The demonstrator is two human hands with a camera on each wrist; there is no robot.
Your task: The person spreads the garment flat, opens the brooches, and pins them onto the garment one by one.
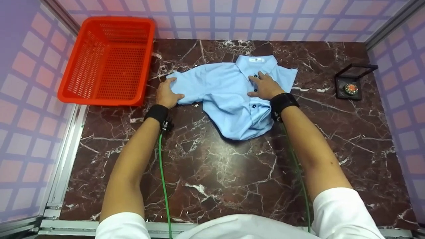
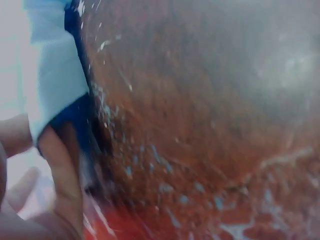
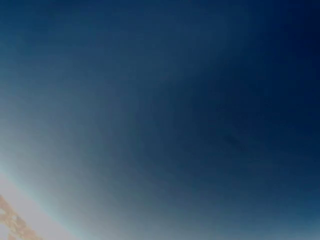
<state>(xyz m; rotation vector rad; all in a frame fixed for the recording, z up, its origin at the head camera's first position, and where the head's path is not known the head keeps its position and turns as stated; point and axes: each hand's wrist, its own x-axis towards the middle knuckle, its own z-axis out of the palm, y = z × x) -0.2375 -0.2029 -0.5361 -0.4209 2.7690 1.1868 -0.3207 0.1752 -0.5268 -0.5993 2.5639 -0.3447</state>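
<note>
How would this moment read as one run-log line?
light-blue shirt: lower part rumpled | left hand: touching sleeve end | right hand: on shirt front, near button | red basket: left of shirt

collar label (image 1: pixel 256 59) print too small to read, light-blue shirt (image 1: pixel 222 83) partly hidden under right hand (image 1: pixel 266 87) and wristband (image 1: pixel 284 101), left hand (image 1: pixel 167 94) cropped at left wrist view's left edge, right wrist view mostly blue blur, round trinket (image 1: pixel 351 88) pattern indistinct

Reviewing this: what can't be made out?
Head view: marking on the collar label, too small.
Head view: shirt front beneath the right hand, covered by it.
Left wrist view: part of the left hand, beyond the left edge.
Right wrist view: nearly everything, lost in blue blur.
</note>
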